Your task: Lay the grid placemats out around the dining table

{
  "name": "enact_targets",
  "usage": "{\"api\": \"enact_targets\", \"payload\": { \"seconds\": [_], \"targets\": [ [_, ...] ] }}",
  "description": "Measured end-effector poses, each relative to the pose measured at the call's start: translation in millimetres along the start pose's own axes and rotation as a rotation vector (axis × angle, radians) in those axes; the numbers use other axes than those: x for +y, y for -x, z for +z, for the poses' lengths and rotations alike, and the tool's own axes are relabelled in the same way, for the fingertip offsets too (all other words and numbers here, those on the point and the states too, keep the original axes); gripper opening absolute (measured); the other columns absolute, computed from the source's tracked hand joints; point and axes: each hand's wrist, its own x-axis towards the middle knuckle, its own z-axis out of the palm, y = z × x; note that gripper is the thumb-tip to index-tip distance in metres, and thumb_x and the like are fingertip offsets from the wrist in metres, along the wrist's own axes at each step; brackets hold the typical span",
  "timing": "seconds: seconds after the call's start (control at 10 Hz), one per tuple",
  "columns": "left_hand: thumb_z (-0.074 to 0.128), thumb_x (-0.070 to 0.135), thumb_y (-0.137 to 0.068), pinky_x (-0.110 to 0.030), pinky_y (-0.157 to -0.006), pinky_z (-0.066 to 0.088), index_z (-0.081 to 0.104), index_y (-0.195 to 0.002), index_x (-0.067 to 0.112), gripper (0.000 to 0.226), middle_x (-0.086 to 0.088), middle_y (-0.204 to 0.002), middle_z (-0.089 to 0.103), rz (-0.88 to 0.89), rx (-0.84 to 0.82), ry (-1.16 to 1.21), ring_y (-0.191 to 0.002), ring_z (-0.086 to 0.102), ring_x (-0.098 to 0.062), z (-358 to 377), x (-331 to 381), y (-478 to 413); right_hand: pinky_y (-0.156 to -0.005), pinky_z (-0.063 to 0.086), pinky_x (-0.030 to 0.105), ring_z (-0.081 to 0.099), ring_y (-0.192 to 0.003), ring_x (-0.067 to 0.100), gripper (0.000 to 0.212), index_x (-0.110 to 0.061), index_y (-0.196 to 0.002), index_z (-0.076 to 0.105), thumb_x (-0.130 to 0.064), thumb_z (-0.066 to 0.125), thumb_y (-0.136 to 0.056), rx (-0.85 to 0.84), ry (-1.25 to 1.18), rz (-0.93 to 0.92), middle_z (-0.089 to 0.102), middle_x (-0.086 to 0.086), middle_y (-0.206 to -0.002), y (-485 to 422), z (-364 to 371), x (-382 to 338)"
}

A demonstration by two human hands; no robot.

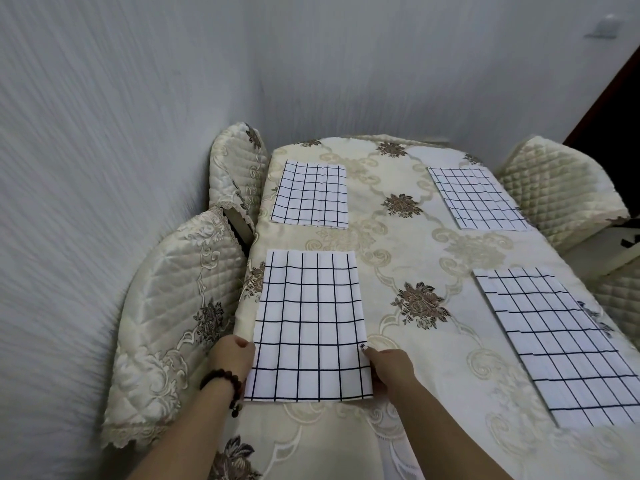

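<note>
Four grid placemats on the table (408,258); your left hand (231,358) and right hand (391,367) pinch the near-left placemat (310,327) by its side edges.

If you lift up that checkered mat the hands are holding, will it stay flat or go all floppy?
Probably floppy: the near-left placemat looks like thin cloth lying flush on the tablecloth. It likely weighs little, since the left hand and right hand pinch only its edges. It may slide easily, as the tablecloth looks glossy.

Four placemats (309,327) on the table (398,258): two left, two right.
</note>
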Motion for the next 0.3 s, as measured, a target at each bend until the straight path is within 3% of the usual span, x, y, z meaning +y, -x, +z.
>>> {"api": "enact_targets", "payload": {
  "seconds": [0.2, 0.3],
  "targets": [
    [0.051, 0.029, -0.093, -0.033, -0.08, 0.047, 0.065, -0.098, 0.006, 0.026, -0.014, -0.099, 0.068, 0.095, 0.089, 0.093, -0.092, 0.061, -0.03, -6, 5, 18, -0.081, 0.053, 0.037, 0.066, -0.081, 0.031, 0.045, -0.009, -0.057, 0.061, -0.036, 0.049, -0.091, -0.029, 0.17, -0.057, 0.071, 0.017, -0.08, 7, -14, 5],
    [0.05, 0.032, -0.095, -0.038, -0.089, 0.048, 0.064, -0.094, 0.013, 0.024, -0.011, -0.1, 0.067, 0.115, 0.048, 0.379, -0.099, 0.061, -0.029, -11, 12, 38, -0.075, 0.057, 0.043, 0.068, -0.069, 0.032, 0.043, -0.002, -0.069, 0.066, -0.033, 0.049, -0.094, 0.007, -0.103, 0.02, 0.07, 0.016, -0.071, 20, -28, 7]
  ]
}}
